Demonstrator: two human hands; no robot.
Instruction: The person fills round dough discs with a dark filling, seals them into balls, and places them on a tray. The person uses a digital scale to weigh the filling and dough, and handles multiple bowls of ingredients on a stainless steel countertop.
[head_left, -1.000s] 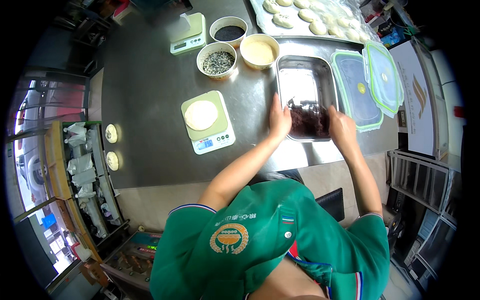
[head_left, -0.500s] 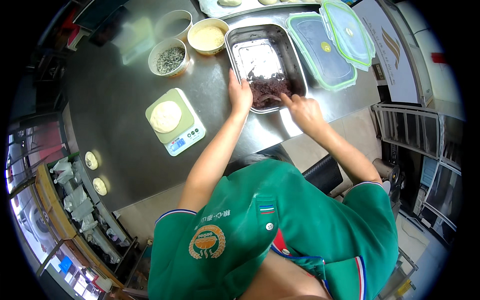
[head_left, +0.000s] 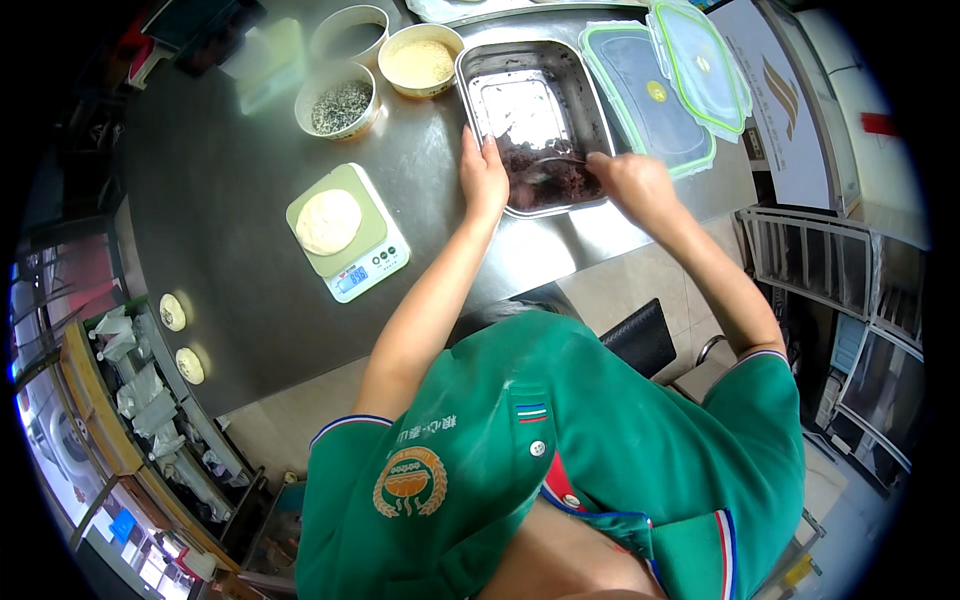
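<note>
A deep rectangular metal pan (head_left: 534,211) sits on the table, smeared inside with dark purplish-brown paste (head_left: 570,185) that gathers at its near end. My left hand (head_left: 486,182) grips the pan's left wall, fingers along the outside and thumb by the rim. At the right rim, my right hand (head_left: 638,185) is closed round a thin metal utensil (head_left: 556,159), which reaches into the paste; its working end is buried, so its exact kind does not show. Left of the pan, a round of pale dough (head_left: 329,222) rests on a green-topped kitchen scale (head_left: 368,240) with a lit display.
Beyond the scale stand a tub of black-and-white seeds (head_left: 340,107), a tub of pale crumbs (head_left: 418,63) and another tub (head_left: 350,36). Green-rimmed clear lids (head_left: 650,110) lie right of the pan. Two small dough pieces (head_left: 188,365) sit near the table's left edge.
My right hand has moved up and right, from over the paste to the pan's right rim, dragging the utensil through the paste. My left hand stays on the pan's left wall.
</note>
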